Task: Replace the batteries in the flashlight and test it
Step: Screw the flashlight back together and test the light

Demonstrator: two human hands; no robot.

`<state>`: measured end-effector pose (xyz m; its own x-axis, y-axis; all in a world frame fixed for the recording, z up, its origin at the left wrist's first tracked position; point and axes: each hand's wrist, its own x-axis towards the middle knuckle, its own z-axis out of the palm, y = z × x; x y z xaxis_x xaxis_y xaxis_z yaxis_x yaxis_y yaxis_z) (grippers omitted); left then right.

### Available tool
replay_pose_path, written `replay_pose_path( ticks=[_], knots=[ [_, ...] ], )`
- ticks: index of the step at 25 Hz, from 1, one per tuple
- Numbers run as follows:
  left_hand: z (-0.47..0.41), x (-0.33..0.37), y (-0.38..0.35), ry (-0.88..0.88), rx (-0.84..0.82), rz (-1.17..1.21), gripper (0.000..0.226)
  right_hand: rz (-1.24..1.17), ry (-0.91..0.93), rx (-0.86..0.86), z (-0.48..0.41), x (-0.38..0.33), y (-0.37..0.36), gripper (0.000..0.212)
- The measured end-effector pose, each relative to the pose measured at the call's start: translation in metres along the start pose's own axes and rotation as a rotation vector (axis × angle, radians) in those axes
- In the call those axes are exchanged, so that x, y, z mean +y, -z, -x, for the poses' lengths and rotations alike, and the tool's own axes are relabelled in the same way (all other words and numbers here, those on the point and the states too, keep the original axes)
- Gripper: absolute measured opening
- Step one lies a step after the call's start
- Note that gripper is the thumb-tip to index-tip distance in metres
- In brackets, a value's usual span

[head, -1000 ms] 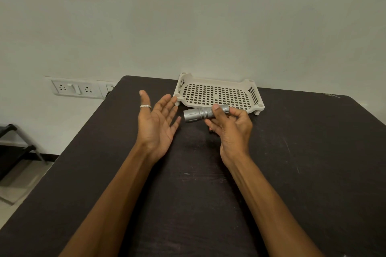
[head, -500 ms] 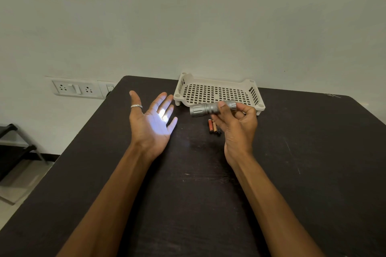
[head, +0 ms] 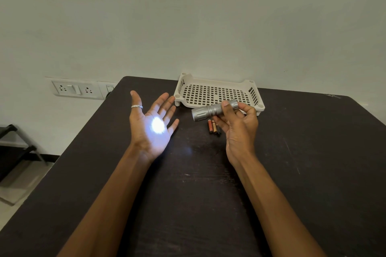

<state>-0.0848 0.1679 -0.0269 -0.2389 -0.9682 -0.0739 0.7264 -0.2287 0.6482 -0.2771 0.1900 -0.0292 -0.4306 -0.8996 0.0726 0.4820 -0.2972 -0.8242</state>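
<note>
My right hand (head: 238,129) grips a silver flashlight (head: 205,111) by its rear half, thumb on the body, head pointing left. The flashlight is lit: a bright white spot falls on the palm of my left hand (head: 152,125). That hand is held up flat, fingers spread, a ring on the thumb, nothing in it. A few small batteries (head: 213,126), orange and brown, lie side by side on the dark table (head: 188,194), partly hidden under my right fingers.
A white perforated plastic tray (head: 217,92) stands at the table's far edge against the wall, just behind the flashlight. A wall socket plate (head: 75,89) is at the left, and a dark rack (head: 12,148) on the floor beyond the table's left edge.
The flashlight came on and its spot moved from my fingers to the middle of my left palm. My right hand lifted and drew right, uncovering the batteries. My left hand opened wider.
</note>
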Motion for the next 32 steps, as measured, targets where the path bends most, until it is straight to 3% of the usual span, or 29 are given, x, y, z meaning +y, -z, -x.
replay_pose_path(
  ticks=[8, 14, 32],
  knots=[
    [0.0014, 0.0015, -0.0047, 0.002, 0.052, 0.004, 0.086, 0.023, 0.015, 0.004, 0.0023, -0.002, -0.0014, 0.026],
    [0.0058, -0.0001, -0.004, -0.011, 0.013, -0.102, 0.097, 0.065, 0.021, 0.005, 0.0027, -0.0031, -0.001, 0.023],
    [0.0047, -0.0004, -0.0031, -0.013, 0.027, -0.107, 0.093, 0.111, -0.007, -0.028, 0.0055, 0.0002, -0.0032, 0.028]
  ],
)
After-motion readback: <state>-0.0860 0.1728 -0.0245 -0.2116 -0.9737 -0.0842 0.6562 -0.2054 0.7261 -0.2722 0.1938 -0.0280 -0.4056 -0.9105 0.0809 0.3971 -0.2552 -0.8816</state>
